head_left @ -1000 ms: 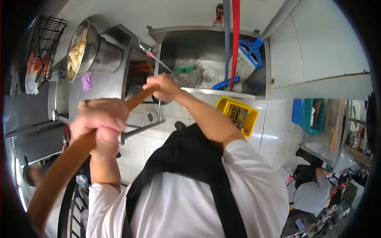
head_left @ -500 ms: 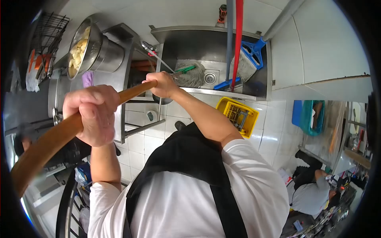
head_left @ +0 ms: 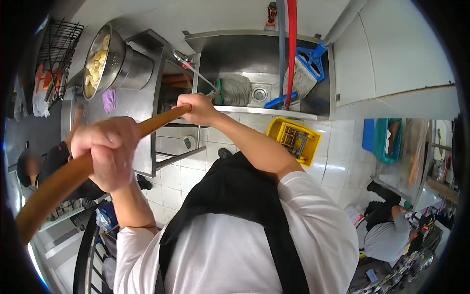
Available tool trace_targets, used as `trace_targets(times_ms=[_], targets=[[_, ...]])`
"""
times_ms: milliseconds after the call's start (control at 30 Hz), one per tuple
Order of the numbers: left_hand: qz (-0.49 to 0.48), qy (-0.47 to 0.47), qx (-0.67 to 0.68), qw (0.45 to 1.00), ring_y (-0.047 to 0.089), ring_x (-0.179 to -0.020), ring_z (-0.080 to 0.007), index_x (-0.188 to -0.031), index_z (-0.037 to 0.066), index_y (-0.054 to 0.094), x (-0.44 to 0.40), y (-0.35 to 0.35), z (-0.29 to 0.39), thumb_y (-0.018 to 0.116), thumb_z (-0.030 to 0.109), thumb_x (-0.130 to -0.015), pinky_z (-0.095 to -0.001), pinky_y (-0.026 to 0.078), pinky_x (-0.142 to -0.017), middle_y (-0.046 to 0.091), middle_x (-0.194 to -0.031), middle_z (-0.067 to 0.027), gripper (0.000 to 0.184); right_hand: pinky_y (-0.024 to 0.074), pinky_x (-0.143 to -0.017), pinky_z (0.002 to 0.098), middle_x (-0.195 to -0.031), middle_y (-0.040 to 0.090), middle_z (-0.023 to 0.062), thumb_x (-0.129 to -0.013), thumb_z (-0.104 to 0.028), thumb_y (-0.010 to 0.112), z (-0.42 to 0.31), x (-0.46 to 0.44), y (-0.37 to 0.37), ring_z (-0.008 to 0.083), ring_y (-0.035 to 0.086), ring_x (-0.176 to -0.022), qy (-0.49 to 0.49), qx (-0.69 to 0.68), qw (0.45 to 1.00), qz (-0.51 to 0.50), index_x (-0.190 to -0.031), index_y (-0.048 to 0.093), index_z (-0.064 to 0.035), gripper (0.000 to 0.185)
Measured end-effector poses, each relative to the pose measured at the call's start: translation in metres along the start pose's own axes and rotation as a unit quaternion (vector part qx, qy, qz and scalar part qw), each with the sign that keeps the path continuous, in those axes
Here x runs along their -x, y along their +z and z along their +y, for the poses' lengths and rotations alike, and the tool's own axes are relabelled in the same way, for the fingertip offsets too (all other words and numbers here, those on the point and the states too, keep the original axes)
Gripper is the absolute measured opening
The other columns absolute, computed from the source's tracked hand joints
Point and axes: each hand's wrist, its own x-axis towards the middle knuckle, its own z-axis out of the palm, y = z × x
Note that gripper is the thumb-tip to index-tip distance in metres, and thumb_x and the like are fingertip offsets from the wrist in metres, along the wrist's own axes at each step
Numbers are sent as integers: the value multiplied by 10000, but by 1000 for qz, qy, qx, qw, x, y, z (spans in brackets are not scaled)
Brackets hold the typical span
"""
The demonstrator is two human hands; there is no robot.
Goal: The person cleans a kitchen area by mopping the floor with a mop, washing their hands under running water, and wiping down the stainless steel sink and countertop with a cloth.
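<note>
A long wooden handle (head_left: 161,120) runs from the lower left toward the sink. My left hand (head_left: 105,152) is wrapped round its upper part, close to the camera. Further down the handle my right hand (head_left: 198,109) grips it, just before the sink's front edge. Past that hand, a grey string mop head (head_left: 235,90) with a green clamp (head_left: 219,90) lies in the steel sink (head_left: 235,54), left of the drain (head_left: 259,93).
Blue-framed mop (head_left: 309,66) and red pole (head_left: 292,49) stand in the sink. Yellow bucket (head_left: 308,152) is on the floor. A colander of pale pieces (head_left: 96,66) and purple cloth (head_left: 108,100) are at left. One person (head_left: 54,164) is at left, another (head_left: 387,240) at right.
The mop head has shifted in the sink, its green clamp now at the left side and more upright. My left hand has moved slightly down and left. A person has come into view at left.
</note>
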Motion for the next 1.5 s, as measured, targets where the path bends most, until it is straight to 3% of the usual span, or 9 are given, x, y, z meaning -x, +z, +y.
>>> trace_targets(times_ms=[233, 400, 600, 700, 933, 1200, 1300, 1333, 1500], targets=[[-141, 157, -153, 965, 442, -404, -109, -752, 88, 617, 10, -87, 140, 571, 110, -911, -268, 353, -418, 512, -542, 21, 167, 485, -595, 423, -660, 618, 133, -720, -223, 748, -115, -11, -14, 351, 625, -647, -155, -4, 977, -146, -712, 639, -95, 168], [-189, 80, 233, 951, 483, -415, -89, -744, 87, 648, -40, 17, 124, 615, 81, -862, -258, 373, -403, 540, -552, 36, 122, 466, -553, 389, -612, 590, 105, -745, -201, 768, -170, 2, -28, 312, 616, -609, -212, -58, 930, -293, -697, 607, -87, 203], [-68, -37, 35, 996, 503, -415, -204, -700, 92, 554, -5, 12, 9, 704, 164, -820, -328, 404, -410, 473, -493, 8, 205, 464, -534, 390, -624, 595, 134, -768, -195, 752, 11, 7, -18, 339, 602, -590, -121, 82, 989, 24, -689, 594, -82, 209], [-279, -73, -187, 939, 536, -468, -248, -691, 70, 545, -10, -21, 56, 676, 53, -689, -327, 429, -441, 508, -539, -34, 132, 481, -548, 404, -638, 609, 133, -740, -158, 729, -12, 10, -20, 348, 613, -607, -105, 94, 990, -23, -674, 586, -84, 174], [-188, 104, 72, 974, 510, -481, -188, -789, 73, 576, -37, -3, 119, 632, 135, -818, -308, 389, -458, 516, -572, -12, 88, 472, -520, 435, -556, 554, 110, -671, -92, 665, -176, 16, -8, 341, 607, -559, -231, -22, 969, -82, -659, 551, -106, 115], [-11, 4, -92, 996, 416, -451, -131, -919, 78, 584, 16, 16, -16, 583, 240, -930, -312, 306, -469, 495, -596, 24, 162, 467, -551, 419, -647, 602, 136, -855, -223, 719, 21, -6, -25, 361, 617, -631, -108, 79, 991, 20, -677, 572, -73, 275], [66, -42, -142, 987, 542, -533, -216, -792, 21, 609, 25, -2, 7, 670, 65, -854, -375, 466, -516, 612, -664, -70, 97, 466, -547, 420, -640, 599, 137, -844, -208, 724, 4, -10, -22, 366, 607, -621, -108, 87, 990, 14, -676, 579, -73, 260], [-83, -5, -81, 993, 531, -517, -215, -764, 25, 602, 5, -22, 28, 638, 70, -856, -360, 450, -499, 579, -632, -77, 108, 464, -542, 421, -631, 594, 138, -841, -202, 724, -17, -18, -24, 367, 606, -617, -142, 87, 986, 9, -678, 582, -73, 253], [-166, 150, -206, 952, 451, -458, -126, -662, 70, 484, -26, -19, 84, 640, 98, -836, -295, 370, -458, 483, -608, 28, 236, 482, -529, 394, -611, 598, 119, -813, -158, 709, -124, -2, -8, 322, 627, -577, -202, 39, 978, -23, -701, 610, -95, 162]])
